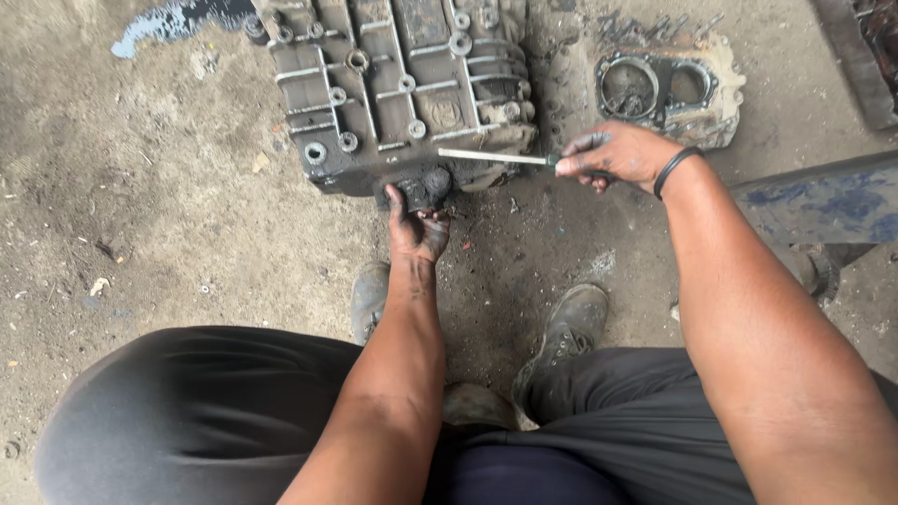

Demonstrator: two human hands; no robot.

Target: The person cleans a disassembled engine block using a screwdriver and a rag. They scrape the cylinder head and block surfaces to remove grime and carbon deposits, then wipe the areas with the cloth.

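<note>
Gripping a grimy black fitting [426,185] at the near edge of the ribbed metal casing [402,84] on the dirt floor [140,206], the left hand [416,229] is curled closed. The right hand [617,154] pinches a screwdriver [496,156], shaft lying across the casing's near-right corner; greasy fingers could let the tip skid toward the left knuckles.

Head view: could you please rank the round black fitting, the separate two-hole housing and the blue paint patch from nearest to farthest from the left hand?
1. Round black fitting: under the left hand fingertips.
2. Two-hole housing: upper right.
3. Blue paint patch: top left.
</note>
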